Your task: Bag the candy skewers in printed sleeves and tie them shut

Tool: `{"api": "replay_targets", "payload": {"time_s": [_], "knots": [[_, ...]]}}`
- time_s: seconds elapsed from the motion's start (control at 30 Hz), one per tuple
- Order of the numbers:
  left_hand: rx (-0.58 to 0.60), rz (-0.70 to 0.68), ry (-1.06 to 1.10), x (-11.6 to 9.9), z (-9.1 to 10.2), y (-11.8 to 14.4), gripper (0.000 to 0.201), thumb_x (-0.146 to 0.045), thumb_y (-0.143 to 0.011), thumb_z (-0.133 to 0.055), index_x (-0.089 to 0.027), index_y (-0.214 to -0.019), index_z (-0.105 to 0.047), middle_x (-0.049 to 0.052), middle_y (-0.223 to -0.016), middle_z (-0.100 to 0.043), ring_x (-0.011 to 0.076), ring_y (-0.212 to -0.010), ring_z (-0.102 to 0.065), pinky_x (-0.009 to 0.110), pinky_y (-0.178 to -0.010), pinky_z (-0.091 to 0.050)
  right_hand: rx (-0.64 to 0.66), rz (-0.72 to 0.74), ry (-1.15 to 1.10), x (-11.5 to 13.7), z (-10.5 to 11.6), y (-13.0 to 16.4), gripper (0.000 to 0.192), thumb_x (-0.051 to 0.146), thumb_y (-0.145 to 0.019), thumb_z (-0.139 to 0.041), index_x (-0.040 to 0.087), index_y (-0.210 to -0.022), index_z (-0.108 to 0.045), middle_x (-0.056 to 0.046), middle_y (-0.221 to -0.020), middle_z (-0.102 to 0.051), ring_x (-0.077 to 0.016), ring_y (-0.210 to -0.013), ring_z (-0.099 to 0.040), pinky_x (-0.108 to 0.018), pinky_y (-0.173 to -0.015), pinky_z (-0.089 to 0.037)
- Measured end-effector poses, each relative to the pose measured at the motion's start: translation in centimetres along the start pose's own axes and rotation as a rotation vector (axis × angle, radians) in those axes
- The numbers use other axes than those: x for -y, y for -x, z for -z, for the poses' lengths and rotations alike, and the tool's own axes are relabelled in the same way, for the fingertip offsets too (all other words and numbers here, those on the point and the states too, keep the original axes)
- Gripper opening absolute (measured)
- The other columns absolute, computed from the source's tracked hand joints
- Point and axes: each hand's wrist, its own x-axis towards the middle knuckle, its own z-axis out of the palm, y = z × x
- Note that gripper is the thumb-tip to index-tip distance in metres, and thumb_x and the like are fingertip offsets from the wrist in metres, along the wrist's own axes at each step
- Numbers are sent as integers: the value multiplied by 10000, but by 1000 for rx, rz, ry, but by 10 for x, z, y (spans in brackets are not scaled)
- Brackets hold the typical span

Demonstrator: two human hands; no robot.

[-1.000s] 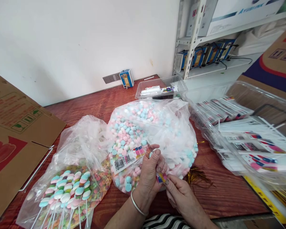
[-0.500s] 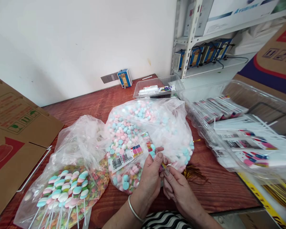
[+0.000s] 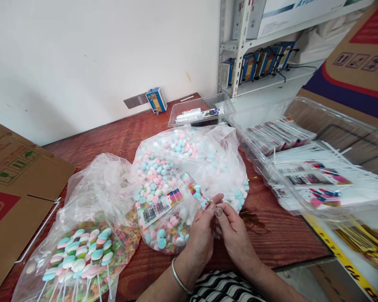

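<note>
Both of my hands meet over the front of a clear bag of pastel marshmallows (image 3: 154,167). My left hand (image 3: 200,237) is closed on a marshmallow stick in a printed clear wrapper (image 3: 193,188), which points up and away to the left. Against its lower end, my right hand (image 3: 234,230) pinches thumb to fingers at the gathered wrapper; the fingers hide what exactly lies between them. A flat printed wrapper (image 3: 159,207) rests on the bag. To the left, several marshmallow skewers (image 3: 78,253) lie on a bag of colourful gummies (image 3: 127,245).
Gold twist ties (image 3: 252,221) lie right of the marshmallow bag. A clear bin (image 3: 261,167) holds printed wrappers and white sticks; a smaller clear tray (image 3: 176,119) stands behind. Cardboard boxes (image 3: 19,184) flank the table, and a blue device (image 3: 156,100) sits by the wall.
The wrapped marshmallow stick shows more plainly now, tilted up-left. My right fingertips have closed in against my left thumb at its lower end. The whole view has shifted slightly.
</note>
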Motion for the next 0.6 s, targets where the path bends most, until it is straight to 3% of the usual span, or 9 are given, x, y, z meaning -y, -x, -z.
{"api": "replay_targets", "payload": {"time_s": [0.07,0.13,0.27,0.37,0.43,0.5,0.6], "knots": [[72,12,52,-3,0,2,372,-368,-843,-606,-163,-1133,-715,109,-1162,-680,237,-1125,-578,317,-973,-425,-20,-38,-119,-2,-1,-2,318,508,-899,-575,202,-821,-536,73,-632,-391,-76,-500,-327,-187,-439,-300],[98,11,54,-6,2,3,363,-365,-841,-618,-177,-1135,-717,109,-1178,-682,246,-1150,-573,349,-1011,-403,-16,-110,-276,-1,-3,-2,329,521,-871,-612,208,-819,-523,98,-589,-334,-56,-447,-245,-172,-397,-246],[68,-13,-17,-9,8,1,327,-325,-779,-721,-161,-1060,-750,105,-1029,-735,211,-1054,-624,327,-1003,-413,108,-346,-531,8,-3,-1,363,512,-794,-708,219,-862,-507,139,-525,-274,-30,-392,-106,-158,-349,-182],[1,-43,-41,-7,13,-3,292,-326,-723,-777,-151,-957,-775,74,-803,-739,179,-879,-664,298,-905,-478,199,-457,-540,12,-2,0,391,527,-774,-718,228,-891,-494,144,-516,-300,-27,-370,-103,-166,-339,-196],[-37,-32,-36,-3,14,-5,297,-377,-709,-783,-146,-896,-779,25,-578,-654,151,-660,-646,292,-756,-528,181,-364,-389,10,-2,0,364,548,-817,-663,219,-862,-512,119,-532,-357,-39,-373,-206,-183,-369,-266],[-57,-24,-35,0,13,-6,304,-407,-706,-778,-145,-862,-777,-19,-465,-557,116,-486,-562,270,-599,-518,109,-172,-170,5,-3,1,348,539,-862,-613,202,-813,-542,74,-584,-440,-65,-452,-361,-198,-445,-345],[-99,-62,-67,2,11,-7,277,-366,-690,-795,-150,-862,-779,12,-577,-646,112,-499,-559,248,-542,-484,26,-27,-39,-1,-6,1,344,526,-867,-616,194,-797,-561,53,-627,-459,-83,-542,-415,-196,-483,-354]]}}
